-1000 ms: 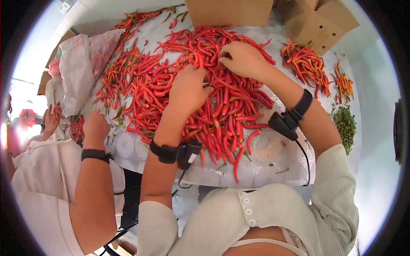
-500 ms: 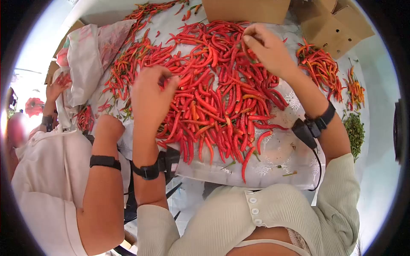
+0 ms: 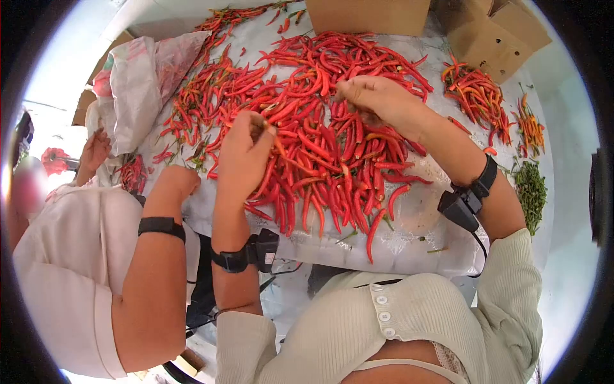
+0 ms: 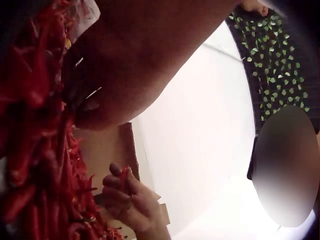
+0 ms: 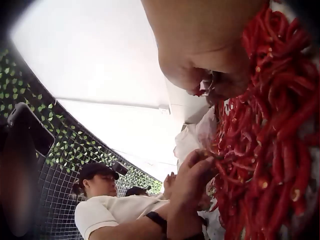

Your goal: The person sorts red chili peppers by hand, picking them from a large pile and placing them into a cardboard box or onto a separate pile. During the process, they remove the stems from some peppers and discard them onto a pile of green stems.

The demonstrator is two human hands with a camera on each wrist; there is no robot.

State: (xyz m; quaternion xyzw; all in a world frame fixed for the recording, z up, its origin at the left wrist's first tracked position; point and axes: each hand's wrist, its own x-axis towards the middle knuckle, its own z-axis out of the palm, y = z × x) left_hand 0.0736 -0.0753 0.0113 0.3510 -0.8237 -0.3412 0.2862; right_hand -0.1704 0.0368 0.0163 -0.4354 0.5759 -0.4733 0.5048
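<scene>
A broad heap of red chili peppers [image 3: 320, 192] covers the middle of the table. My left hand [image 3: 242, 153] is at the heap's left part, its thumb and fingers pinching an orange-red chili pepper [image 3: 277, 142] at one end. Over the upper right of the heap is my right hand [image 3: 390, 105], fingers curled inward. In the left wrist view, this hand pinches a small red chili pepper [image 4: 124, 178] between thumb and fingers. The right wrist view shows the left hand [image 5: 187, 182] low beside the chilies, fingertips right at them.
Smaller chili piles [image 3: 476, 96] and orange chilies [image 3: 529, 128] lie at right, above green stems [image 3: 529, 198]. Cardboard boxes [image 3: 368, 16] stand at the back. A white sack [image 3: 134, 96] is at left, near another person's arm [image 3: 153, 275].
My left hand swung left off the heap's middle, then came partly back right. The right hand rose to the right with a red chili, then came back down and left.
</scene>
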